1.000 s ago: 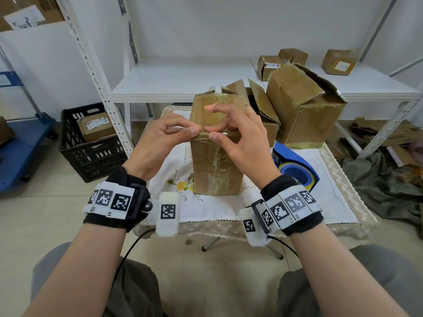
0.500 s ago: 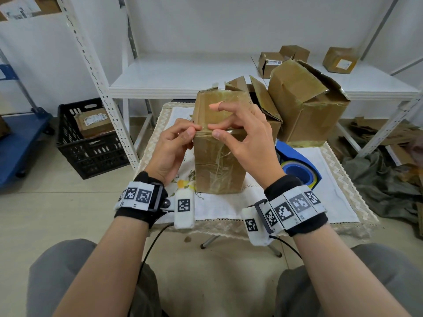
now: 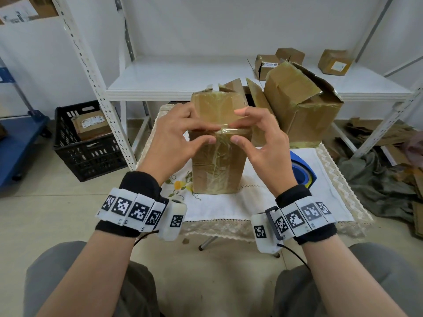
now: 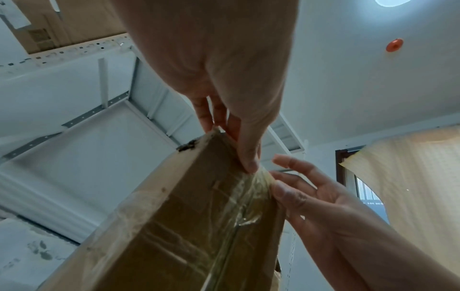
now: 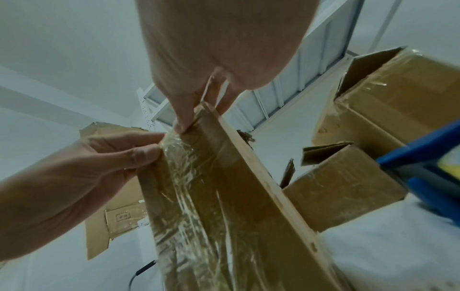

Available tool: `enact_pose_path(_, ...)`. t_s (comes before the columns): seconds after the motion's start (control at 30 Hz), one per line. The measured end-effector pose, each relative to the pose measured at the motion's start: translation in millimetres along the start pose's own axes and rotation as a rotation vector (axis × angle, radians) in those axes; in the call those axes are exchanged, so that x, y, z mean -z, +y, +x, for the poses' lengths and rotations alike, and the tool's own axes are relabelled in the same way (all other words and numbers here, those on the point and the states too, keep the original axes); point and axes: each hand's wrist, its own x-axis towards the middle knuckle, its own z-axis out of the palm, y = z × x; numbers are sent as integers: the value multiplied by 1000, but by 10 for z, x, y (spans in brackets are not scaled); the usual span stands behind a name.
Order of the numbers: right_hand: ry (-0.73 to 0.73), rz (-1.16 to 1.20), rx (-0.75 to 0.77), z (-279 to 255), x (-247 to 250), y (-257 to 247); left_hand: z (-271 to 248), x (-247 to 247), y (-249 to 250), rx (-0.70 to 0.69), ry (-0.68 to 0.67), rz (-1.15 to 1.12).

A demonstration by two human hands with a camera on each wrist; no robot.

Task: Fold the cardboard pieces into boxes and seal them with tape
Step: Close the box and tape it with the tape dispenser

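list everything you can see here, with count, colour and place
tall box: 1, brown, clear-taped, upright on the table
table: 1, white lace-edged cloth
tape dispenser: 1, blue, right of tall box
large box: 1, brown, flaps open, behind right
small boxes: 3, brown, on white shelf
crate: 1, black, floor left, holds a parcel
cart: 1, blue, far left
flat cardboard: pile, brown, floor right
left hand: pinches tape at box's top edge
right hand: pinches the same tape
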Motion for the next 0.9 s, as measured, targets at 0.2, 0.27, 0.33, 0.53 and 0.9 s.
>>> enact_pose_path(0.2, 30, -12, -17, 68, -24, -5, 27, -78, 119, -47, -54, 102)
enact_pose_path(0.27, 17, 7, -30, 75, -10, -8, 25, -125, 141, -58, -69, 156)
enact_pose_path(0.33, 7, 63, -55, 63, 14, -9, 23, -164, 140, -38, -68, 158)
enact_pose_path(0.53, 94, 186, -74, 0, 1, 64, 53, -225, 129, 65, -26, -21)
enact_pose_path(0.9, 124, 228, -129, 33, -17, 106, 25, -321, 174, 89, 57, -38)
